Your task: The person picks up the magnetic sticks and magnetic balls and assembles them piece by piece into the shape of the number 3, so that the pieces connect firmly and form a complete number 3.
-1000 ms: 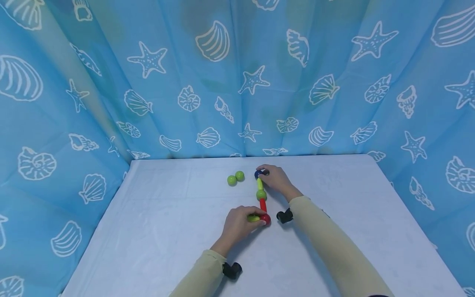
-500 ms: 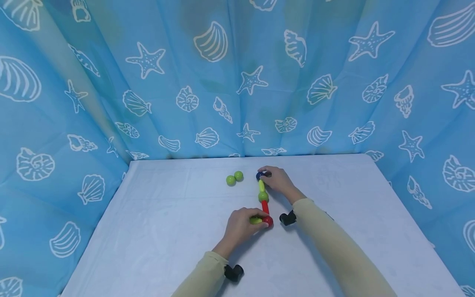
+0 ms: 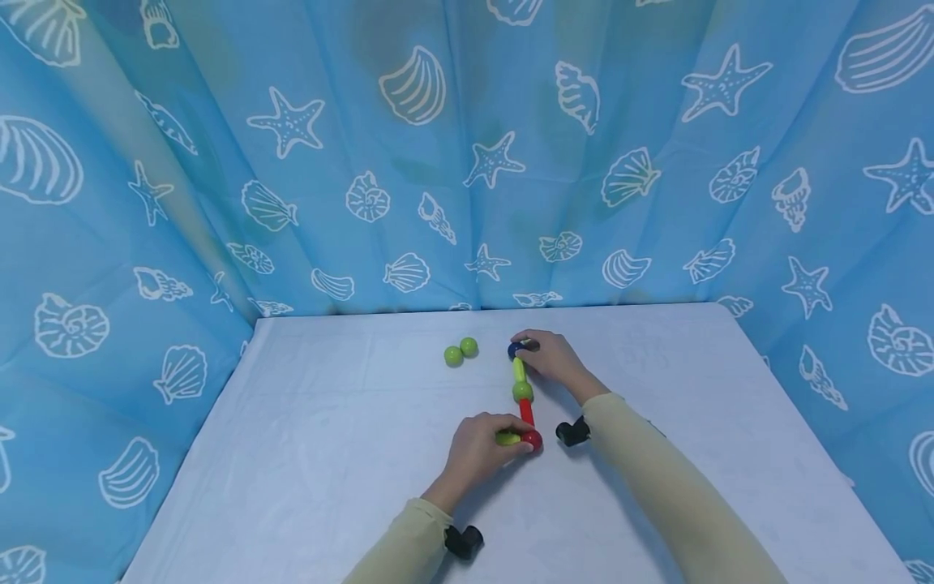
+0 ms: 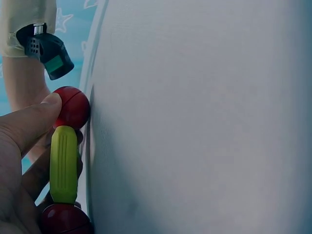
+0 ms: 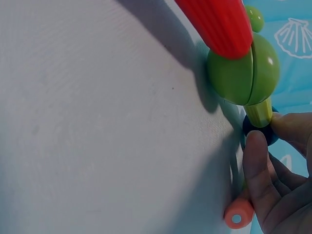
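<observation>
A chain of magnetic-style balls and rods lies on the white table, mid-right in the head view. From far to near come a dark blue ball (image 3: 515, 350), a yellow-green rod (image 3: 519, 370), a green ball (image 3: 522, 391), a red rod (image 3: 527, 413) and a red ball (image 3: 532, 440). My left hand (image 3: 477, 446) pinches that red ball; a second yellow-green rod (image 4: 64, 165) runs from it to another red ball (image 4: 67, 220) by the palm. My right hand (image 3: 552, 355) grips the blue ball between thumb and fingers. A coral rod end (image 5: 239, 213) shows below those fingers; its join is hidden.
Two loose green balls (image 3: 460, 351) lie touching or nearly so, left of the chain's far end. The white-covered table (image 3: 328, 454) ends at a blue shell-patterned curtain (image 3: 409, 203). A black wrist camera (image 3: 572, 431) hangs by the right sleeve, close to the chain.
Both hands and the whole chain have shifted slightly to the right and nearer to me. The grips look the same, and the two loose green balls have stayed in place on the table.
</observation>
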Demonstrator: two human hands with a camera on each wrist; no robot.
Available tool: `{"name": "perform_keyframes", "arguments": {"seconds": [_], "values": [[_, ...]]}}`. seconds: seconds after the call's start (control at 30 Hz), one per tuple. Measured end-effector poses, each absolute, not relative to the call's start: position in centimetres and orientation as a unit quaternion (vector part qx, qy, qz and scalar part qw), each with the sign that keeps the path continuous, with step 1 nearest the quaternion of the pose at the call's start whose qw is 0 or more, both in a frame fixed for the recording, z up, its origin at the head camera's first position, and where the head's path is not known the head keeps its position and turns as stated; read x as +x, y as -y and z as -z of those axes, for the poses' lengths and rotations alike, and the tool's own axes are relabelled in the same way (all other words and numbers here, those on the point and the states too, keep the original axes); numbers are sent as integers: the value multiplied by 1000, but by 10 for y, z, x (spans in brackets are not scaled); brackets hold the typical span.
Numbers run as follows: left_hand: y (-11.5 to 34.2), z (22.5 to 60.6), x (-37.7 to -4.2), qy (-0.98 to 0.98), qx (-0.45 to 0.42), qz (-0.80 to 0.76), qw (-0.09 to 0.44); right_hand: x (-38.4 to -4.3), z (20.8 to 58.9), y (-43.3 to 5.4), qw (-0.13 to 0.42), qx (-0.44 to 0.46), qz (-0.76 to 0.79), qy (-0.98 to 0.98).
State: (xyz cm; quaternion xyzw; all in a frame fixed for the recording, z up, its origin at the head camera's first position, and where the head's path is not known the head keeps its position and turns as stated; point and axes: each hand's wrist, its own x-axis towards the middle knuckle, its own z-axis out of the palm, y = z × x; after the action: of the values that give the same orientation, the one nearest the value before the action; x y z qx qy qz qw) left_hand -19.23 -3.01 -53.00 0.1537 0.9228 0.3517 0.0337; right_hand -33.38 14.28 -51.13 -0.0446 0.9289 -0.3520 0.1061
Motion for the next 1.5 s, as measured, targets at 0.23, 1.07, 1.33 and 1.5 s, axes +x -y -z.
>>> {"name": "perform_keyframes", "arguments": {"seconds": [0.23,1.07,1.33,1.5], "values": [[28,530,-191,-924,154,-349,29,-332,511,-146,111,-42,358,-926],[26,531,-192,-927,146,-344,45,-324,511,-188,33,-40,349,-936],[27,530,-192,-927,148,-342,45,-320,525,-195,56,-34,337,-939],[26,531,-193,-926,150,-343,45,-316,524,-194,42,-48,329,-942]]}}
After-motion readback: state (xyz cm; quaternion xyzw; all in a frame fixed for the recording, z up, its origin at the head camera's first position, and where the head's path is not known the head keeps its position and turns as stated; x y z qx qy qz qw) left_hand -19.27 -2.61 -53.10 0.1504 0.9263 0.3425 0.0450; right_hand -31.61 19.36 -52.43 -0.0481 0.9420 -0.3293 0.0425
